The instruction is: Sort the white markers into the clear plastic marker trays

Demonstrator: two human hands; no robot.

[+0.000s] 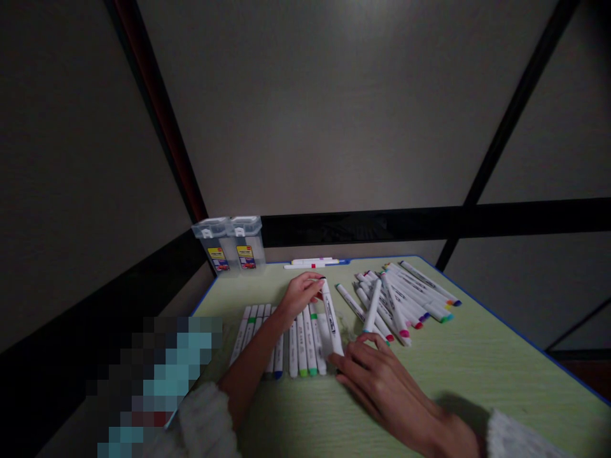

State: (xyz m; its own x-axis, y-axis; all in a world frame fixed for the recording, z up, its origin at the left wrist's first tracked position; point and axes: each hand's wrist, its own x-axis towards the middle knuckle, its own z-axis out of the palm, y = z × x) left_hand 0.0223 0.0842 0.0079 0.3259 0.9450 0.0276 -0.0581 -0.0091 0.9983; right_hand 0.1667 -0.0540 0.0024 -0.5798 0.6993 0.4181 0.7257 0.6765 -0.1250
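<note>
Marker (333, 321): between both hands, just right of the row (300, 346)
Long axis: near to far, leaning left, dark tip (323, 277) farthest
Left hand (300, 294): fingertips pinched on its far end
Right hand (379, 378): fingers clamped on its near end; grip on second marker (373, 305), cannot tell
</note>
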